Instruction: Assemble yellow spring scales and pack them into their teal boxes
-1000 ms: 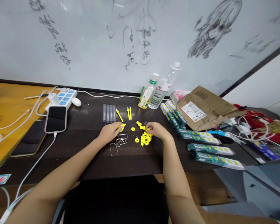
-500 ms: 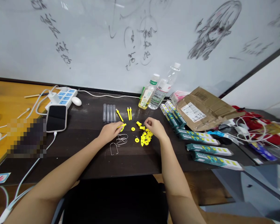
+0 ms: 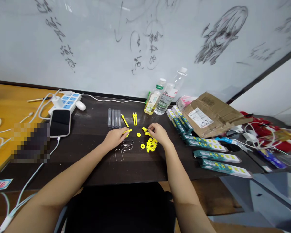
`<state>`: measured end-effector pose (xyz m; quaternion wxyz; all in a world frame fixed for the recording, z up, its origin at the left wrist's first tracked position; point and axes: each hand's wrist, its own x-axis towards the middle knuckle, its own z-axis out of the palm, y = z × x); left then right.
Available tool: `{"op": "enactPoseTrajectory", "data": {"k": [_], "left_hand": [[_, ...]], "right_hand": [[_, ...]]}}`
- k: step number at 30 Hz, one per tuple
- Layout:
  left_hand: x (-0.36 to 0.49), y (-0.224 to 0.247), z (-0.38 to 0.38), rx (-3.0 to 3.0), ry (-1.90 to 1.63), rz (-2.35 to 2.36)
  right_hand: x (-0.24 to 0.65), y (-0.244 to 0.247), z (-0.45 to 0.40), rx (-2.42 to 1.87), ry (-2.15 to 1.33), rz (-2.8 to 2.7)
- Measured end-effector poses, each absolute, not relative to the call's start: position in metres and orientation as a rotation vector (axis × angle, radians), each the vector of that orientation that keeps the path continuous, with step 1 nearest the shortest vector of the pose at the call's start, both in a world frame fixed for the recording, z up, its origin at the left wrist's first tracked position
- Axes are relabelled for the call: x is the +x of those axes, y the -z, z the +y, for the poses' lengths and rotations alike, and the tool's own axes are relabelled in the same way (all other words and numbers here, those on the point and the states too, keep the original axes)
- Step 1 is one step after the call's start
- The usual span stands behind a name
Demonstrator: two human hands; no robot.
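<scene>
Our right hand (image 3: 159, 133), grip unclear, shifts to the pile's (image 3: 148, 145) far edge, likely selecting. Left of the pile, our left hand (image 3: 113, 138) pinches a part (image 3: 128, 131).

On the dark brown worktop (image 3: 135, 171) are four clear plastic tubes (image 3: 116, 119), three slim yellow plastic rods (image 3: 136, 119) lying loose, at least three bent silver wire hooks (image 3: 127, 149), two round yellow rings (image 3: 142, 148) apart from a pile of small yellow plastic parts (image 3: 149, 144) too jumbled to count, two clear plastic bottles (image 3: 152, 102), and at least five long green-and-white boxes (image 3: 225, 167).
</scene>
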<state>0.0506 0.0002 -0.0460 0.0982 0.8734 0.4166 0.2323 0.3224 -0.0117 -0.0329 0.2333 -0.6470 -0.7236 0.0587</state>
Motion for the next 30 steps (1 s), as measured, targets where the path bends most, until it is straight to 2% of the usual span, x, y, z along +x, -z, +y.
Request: {"op": "enactPoseTrajectory", "data": {"k": [6, 12, 22, 30], "left_hand": [[0.050, 0.042, 0.000, 2.570, -0.697, 1.267], [0.051, 0.043, 0.000, 2.555, -0.723, 1.316], [0.051, 0.043, -0.002, 2.433, -0.774, 1.446], [0.051, 0.043, -0.001, 2.445, -0.762, 1.459]], "right_hand": [[0.310, 0.031, -0.014, -1.640, -0.165, -1.982], [0.273, 0.033, -0.026, -1.264, -0.352, -2.308], [0.223, 0.038, -0.056, -0.891, -0.492, -2.591], [0.235, 0.039, -0.048, -1.000, -0.368, -2.575]]}}
